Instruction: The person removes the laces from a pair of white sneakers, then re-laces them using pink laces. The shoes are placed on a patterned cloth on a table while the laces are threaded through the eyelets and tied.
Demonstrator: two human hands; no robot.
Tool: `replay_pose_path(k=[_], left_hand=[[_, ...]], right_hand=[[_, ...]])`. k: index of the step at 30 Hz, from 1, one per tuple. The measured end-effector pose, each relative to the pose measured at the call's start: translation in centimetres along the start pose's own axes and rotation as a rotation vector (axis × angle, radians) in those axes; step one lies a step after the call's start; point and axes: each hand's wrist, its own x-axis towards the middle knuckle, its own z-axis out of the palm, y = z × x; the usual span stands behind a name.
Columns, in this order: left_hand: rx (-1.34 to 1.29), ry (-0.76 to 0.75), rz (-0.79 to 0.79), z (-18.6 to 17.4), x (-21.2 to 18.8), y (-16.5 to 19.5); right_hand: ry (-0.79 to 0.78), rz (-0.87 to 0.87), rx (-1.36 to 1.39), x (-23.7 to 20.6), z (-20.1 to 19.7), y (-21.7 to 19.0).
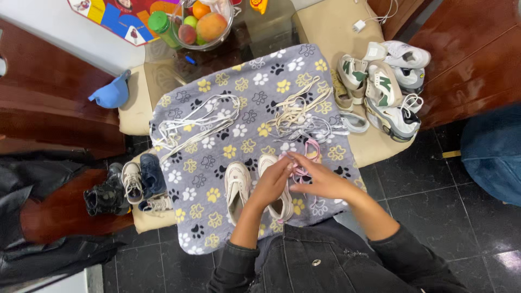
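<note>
— Well, start with the big picture: a grey blanket [217, 217] printed with yellow, white and black paw marks is spread over a low cushioned table [320, 27], and everything sits on it. How would you handle the lacing from here?

— Keep the shoe flat on the blanket. The left hand [271, 184] lies over the right-hand shoe [274, 187] of a small white pair, fingers curled down onto its upper, so it pins the shoe well. I'd judge that grip should stay firm while the other hand works.

— And the other hand?

— The right hand [320, 182] has its thumb and fingertips pinched shut on a pink lace [310, 149], which loops away above the fingers. Short pulls, I'd say, with the loop kept free of the tangle behind it (that heap is close).

— Which heap?

— Cream and white laces [296, 108] piled near the middle of the blanket, and a second spread of white laces [198, 122] to the left. The second white shoe [237, 187] waits just beside the first, untouched.

— What about the room?

— Dark tiled floor [434, 184], reddish wood furniture on both sides, a black jacket [32, 179] draped at the left. White and green sneakers [382, 89] are bunched at the table's right edge, darker small shoes [130, 187] at its left.

— Smaller bits?

— A glass fruit bowl [203, 24] at the top, a blue cap [113, 93], a white charger [359, 25].
</note>
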Motion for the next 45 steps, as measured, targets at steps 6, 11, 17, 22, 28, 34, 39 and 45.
replay_pose_path(k=[6,11,17,22,28,34,39,45], left_hand=[[0.058,-0.063,-0.155,-1.7,-0.9,2.0],[0.091,-0.013,-0.275,-4.4,-3.0,-0.1],[0.011,0.207,-0.315,-7.9,-6.6,-2.1],[0.073,0.155,-0.270,-6.1,-7.2,-2.0],[0.338,0.130,-0.204,0.5,-4.3,-1.0],[-0.072,0.369,-0.420,1.4,-6.1,-3.8],[-0.407,0.539,-0.610,1.7,-6.9,-8.0],[0.107,0.568,-0.498,0.9,-6.1,-9.5]], right_hand=[[-0.151,0.159,-0.176,-1.2,2.3,4.3],[0.198,0.359,0.364,-3.3,0.3,10.8],[0.470,0.207,0.574,-4.7,-4.4,14.0],[0.107,0.270,-0.805,-2.7,-1.2,9.4],[-0.128,0.219,0.040,0.0,8.0,5.5],[-0.180,0.443,0.112,-0.7,10.3,8.4],[-0.077,0.457,0.182,-0.7,11.6,9.3],[0.094,0.475,0.069,0.9,12.6,10.6]])
